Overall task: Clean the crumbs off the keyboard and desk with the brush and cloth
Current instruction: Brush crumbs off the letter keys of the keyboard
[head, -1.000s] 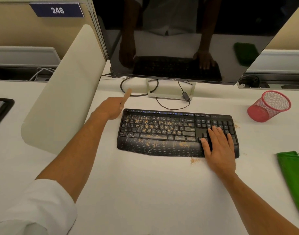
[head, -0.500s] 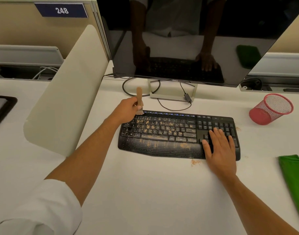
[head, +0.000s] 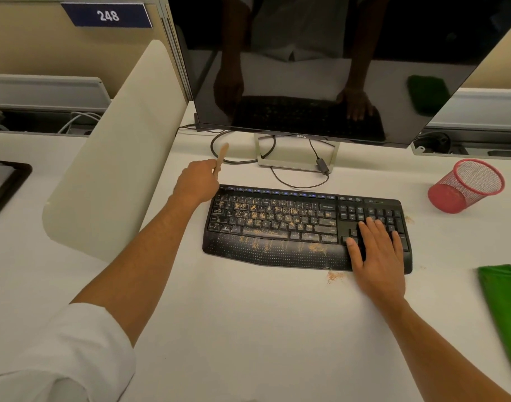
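The left hand (head: 196, 182) grips a wooden brush (head: 221, 155) by its handle, which sticks up past the knuckles (the bristles are hidden). Just right of that grip lies the black keyboard (head: 277, 227), its keys strewn with crumbs (head: 265, 216). The right hand (head: 376, 258) rests flat, fingers straight, on the number pad. Right of this hand, near the table (head: 248, 329) edge, lies the green cloth (head: 506, 309). Beyond it a red mesh pen cup (head: 466, 185) lies tipped on its side; I cannot tell whether it holds anything. More crumbs sit on the table just left of the right hand.
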`<action>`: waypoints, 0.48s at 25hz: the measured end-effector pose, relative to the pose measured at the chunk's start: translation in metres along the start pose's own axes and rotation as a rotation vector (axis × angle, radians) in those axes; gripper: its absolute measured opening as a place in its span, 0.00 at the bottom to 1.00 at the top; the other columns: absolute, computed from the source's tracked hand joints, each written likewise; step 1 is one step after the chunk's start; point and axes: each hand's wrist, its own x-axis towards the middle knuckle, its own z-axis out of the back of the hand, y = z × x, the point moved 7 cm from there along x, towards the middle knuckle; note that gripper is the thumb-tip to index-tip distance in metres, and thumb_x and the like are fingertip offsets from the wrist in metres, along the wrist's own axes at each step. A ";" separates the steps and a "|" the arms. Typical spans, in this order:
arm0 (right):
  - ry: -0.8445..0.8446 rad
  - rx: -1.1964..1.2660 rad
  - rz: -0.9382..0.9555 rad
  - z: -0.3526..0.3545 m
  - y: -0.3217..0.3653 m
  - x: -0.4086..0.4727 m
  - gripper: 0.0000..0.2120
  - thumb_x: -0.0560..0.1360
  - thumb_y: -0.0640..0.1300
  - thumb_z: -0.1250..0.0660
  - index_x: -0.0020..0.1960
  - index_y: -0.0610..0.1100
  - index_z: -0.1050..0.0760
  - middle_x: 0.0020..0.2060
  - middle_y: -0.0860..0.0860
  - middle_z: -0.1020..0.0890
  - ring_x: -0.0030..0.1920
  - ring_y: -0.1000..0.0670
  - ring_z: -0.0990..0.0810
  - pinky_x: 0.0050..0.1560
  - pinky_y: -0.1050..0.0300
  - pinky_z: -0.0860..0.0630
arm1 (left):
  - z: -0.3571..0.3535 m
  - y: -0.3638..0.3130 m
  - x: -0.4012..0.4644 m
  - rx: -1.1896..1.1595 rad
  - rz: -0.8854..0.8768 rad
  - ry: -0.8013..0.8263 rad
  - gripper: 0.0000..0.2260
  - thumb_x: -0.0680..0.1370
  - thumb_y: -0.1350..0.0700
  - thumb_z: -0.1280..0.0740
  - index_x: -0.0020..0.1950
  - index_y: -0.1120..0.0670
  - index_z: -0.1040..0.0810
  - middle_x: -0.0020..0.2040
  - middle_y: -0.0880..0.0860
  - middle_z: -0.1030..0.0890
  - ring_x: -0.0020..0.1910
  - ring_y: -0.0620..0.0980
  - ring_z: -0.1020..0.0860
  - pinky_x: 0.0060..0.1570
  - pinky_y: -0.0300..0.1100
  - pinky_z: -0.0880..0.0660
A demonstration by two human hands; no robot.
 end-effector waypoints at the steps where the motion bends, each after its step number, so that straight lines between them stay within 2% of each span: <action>1: 0.000 -0.002 0.000 0.000 0.000 0.000 0.31 0.82 0.60 0.51 0.75 0.42 0.31 0.75 0.45 0.31 0.78 0.47 0.39 0.80 0.45 0.51 | -0.001 0.000 0.000 -0.079 0.014 -0.029 0.11 0.82 0.57 0.39 0.62 0.57 0.22 0.53 0.58 0.18 0.46 0.56 0.22 0.44 0.45 0.27; 4: -0.002 0.000 0.000 0.000 0.000 0.000 0.31 0.82 0.61 0.52 0.75 0.42 0.31 0.75 0.45 0.31 0.78 0.47 0.39 0.80 0.45 0.51 | -0.004 -0.002 -0.003 -0.364 0.076 -0.062 0.12 0.81 0.58 0.37 0.63 0.57 0.22 0.51 0.55 0.20 0.46 0.51 0.22 0.46 0.42 0.27; 6: -0.006 0.000 0.000 0.000 0.000 0.000 0.31 0.82 0.61 0.52 0.75 0.42 0.31 0.75 0.45 0.31 0.78 0.47 0.39 0.80 0.45 0.51 | -0.006 -0.006 -0.003 -0.499 0.086 -0.079 0.12 0.81 0.58 0.36 0.63 0.57 0.21 0.54 0.54 0.19 0.51 0.50 0.22 0.49 0.41 0.27; 9: -0.007 0.001 -0.002 0.000 0.000 0.000 0.31 0.82 0.61 0.52 0.75 0.42 0.31 0.75 0.45 0.30 0.78 0.47 0.39 0.80 0.46 0.51 | -0.015 -0.028 -0.001 -0.600 0.052 -0.031 0.10 0.80 0.58 0.34 0.61 0.56 0.20 0.55 0.52 0.20 0.55 0.52 0.22 0.55 0.47 0.23; 12: -0.002 0.000 -0.001 0.000 0.000 0.000 0.31 0.82 0.61 0.52 0.75 0.42 0.31 0.75 0.46 0.31 0.78 0.47 0.39 0.80 0.46 0.51 | -0.029 -0.055 -0.001 -0.644 0.035 0.029 0.11 0.79 0.58 0.33 0.61 0.56 0.21 0.53 0.51 0.20 0.53 0.51 0.20 0.53 0.52 0.20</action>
